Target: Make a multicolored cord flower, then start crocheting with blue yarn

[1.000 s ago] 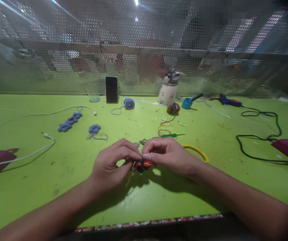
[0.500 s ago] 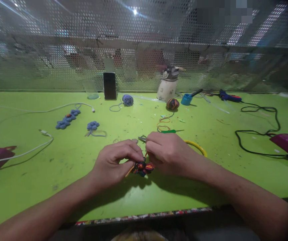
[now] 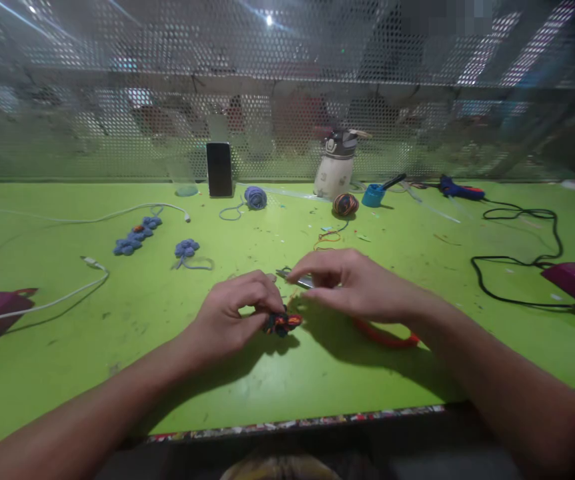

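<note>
A small crocheted flower (image 3: 283, 323) in dark, red and orange yarn is pinched between the thumb and fingers of my left hand (image 3: 240, 310), just above the table. To the right of it my right hand (image 3: 362, 283) reaches over the scissors (image 3: 301, 279), its thumb and fingers apart. Their metal blades show by my fingertips, and an orange handle loop (image 3: 392, 339) shows below the wrist; the rest is hidden by the hand. Behind, a ball of multicoloured yarn (image 3: 345, 205) trails a loose strand toward my right hand.
Blue crocheted flowers (image 3: 137, 237) and a single blue flower (image 3: 186, 249) lie left. Farther back are a blue yarn ball (image 3: 255, 198), phone (image 3: 219, 170), bottle (image 3: 336, 167), blue container (image 3: 373, 195) and glue gun (image 3: 460, 190). Cables run along both sides.
My right hand has let go of the flower's yarn, opened and moved right over the scissors. The orange handle loop has come into view; the green-handled tool and yellow loop are now hidden.
</note>
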{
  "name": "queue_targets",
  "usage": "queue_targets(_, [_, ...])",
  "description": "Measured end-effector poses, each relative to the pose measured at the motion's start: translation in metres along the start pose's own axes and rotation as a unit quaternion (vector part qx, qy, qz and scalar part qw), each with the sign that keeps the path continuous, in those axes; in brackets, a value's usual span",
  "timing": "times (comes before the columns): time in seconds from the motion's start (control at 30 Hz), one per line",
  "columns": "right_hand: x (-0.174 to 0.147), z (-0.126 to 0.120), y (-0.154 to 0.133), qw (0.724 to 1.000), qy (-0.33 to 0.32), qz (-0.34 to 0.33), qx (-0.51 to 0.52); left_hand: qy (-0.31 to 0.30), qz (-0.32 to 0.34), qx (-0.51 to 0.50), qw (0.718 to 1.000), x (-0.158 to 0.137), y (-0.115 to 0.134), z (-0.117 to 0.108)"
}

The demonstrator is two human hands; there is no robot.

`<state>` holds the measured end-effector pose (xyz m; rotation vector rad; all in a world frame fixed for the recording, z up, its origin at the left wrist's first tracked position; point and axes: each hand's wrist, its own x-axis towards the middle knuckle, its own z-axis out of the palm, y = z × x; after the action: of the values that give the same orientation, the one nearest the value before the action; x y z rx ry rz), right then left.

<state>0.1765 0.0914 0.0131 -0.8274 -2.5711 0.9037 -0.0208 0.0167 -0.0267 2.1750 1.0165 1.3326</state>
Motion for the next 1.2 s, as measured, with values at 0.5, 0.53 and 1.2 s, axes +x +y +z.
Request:
queue_targets(0.5, [0.004,0.033,0.004,0.990,-0.028,0.041,0.136,0.009,-0.057,0.027,0.998,-0.001,-0.006,-0.005])
queue_targets(0.53, [0.003,0.031,0.003,0.995,-0.018,0.022,0.092,0.009,-0.060,0.028,0.998,-0.001,-0.007,-0.006])
queue_targets(1.2, [-0.001,0.017,0.003,0.985,-0.043,-0.039,-0.165,-0.055,-0.251,-0.267,0.929,0.000,-0.007,-0.013])
